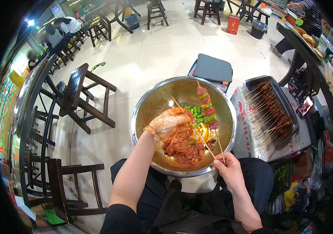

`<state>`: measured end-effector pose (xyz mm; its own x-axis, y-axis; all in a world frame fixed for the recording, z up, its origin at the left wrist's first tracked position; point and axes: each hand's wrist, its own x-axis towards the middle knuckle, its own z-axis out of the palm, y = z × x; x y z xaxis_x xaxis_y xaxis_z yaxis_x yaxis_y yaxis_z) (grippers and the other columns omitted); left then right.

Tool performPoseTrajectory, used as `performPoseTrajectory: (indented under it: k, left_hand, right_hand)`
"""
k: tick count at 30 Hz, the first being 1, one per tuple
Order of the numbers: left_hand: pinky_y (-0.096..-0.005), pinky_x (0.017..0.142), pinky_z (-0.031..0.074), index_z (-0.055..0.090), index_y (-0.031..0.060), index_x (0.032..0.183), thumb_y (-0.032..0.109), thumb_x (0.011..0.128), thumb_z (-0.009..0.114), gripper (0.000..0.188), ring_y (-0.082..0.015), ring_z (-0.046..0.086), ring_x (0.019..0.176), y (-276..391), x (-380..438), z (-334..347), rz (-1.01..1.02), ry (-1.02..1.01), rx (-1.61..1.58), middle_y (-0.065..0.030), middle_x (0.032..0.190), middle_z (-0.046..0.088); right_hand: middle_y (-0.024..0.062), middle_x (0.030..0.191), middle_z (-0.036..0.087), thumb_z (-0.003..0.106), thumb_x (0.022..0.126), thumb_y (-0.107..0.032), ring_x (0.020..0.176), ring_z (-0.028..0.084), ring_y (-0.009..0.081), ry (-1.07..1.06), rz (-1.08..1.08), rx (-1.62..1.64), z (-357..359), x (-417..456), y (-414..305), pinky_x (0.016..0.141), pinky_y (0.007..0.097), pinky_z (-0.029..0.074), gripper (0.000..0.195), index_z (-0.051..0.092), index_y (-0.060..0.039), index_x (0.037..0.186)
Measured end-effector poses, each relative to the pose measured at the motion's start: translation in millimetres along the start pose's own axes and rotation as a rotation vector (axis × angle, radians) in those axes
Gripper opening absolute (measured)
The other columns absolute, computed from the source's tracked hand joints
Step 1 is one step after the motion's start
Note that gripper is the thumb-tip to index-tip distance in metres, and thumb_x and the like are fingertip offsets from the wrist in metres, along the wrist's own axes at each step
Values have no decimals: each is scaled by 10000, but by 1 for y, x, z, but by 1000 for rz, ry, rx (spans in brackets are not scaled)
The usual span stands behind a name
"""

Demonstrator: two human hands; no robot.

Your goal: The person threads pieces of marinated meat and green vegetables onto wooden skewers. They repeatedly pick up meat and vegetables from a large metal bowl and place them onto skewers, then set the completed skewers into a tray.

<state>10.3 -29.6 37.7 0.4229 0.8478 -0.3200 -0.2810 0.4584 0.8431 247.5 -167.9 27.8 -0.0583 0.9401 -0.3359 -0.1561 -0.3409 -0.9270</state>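
A large steel bowl (138, 101) holds marinated raw meat (181, 146) and cut green vegetable pieces (195, 110). In a clear plastic glove, my left hand (169, 121) grips meat around a wooden skewer (203, 140) above the bowl. The skewer's pointed tip sticks out past the glove. My bare right hand (228, 166) pinches the lower end of that skewer. It also holds a second stick, a loaded skewer (209, 109) with meat and green pieces in turn, which points away over the bowl's right side. The glove hides part of the meat on the first skewer.
Right of the bowl, a dark tray (289, 114) of loaded skewers lies on a covered box (242, 140), with a phone (305, 106) beside it. Beyond the bowl is a grey cushioned seat (213, 68). Wooden stools (78, 87) stand at left. A person (298, 38) is at the right counter.
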Motion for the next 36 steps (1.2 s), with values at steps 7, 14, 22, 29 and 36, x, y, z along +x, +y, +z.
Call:
performPoseTrajectory:
  k: [7,14,22,29,36]
  left_hand:
    - [-278,773,527,569,-2,1056,113,906,564,189,-203,618,961,-7,8,-4,96,111,-9,-121,1022,622]
    - [-263,726,513,564,37,1021,138,924,542,141,-179,615,918,12,7,-13,228,338,-71,-148,1036,631]
    - [-329,859,478,530,44,1140,104,918,533,230,-179,572,936,24,6,-44,209,150,-397,-90,1060,592]
    - [-403,935,473,454,22,1267,70,916,520,361,-233,572,1015,28,-1,-25,254,206,-286,-147,1153,552]
    - [-442,962,473,455,1,1234,77,942,477,302,-285,565,1074,30,0,-20,265,202,-263,-186,1151,550]
  right_hand:
    - [10,718,575,559,895,-36,612,525,64,-9,28,-43,-1,-1,-3,577,206,399,24,546,-26,913]
    - [12,717,563,535,903,-22,642,556,82,-70,69,-51,-6,-6,-10,603,216,426,12,540,-12,898]
    - [25,653,574,534,918,-68,487,416,28,-70,64,-9,-9,-7,-10,433,172,276,23,540,-48,907]
    - [15,639,584,534,924,-80,484,410,23,-108,120,89,-7,-8,-12,435,175,285,32,546,-56,906]
    - [14,644,594,540,924,-90,484,386,14,-120,117,40,-4,-9,-10,440,175,276,43,549,-58,896]
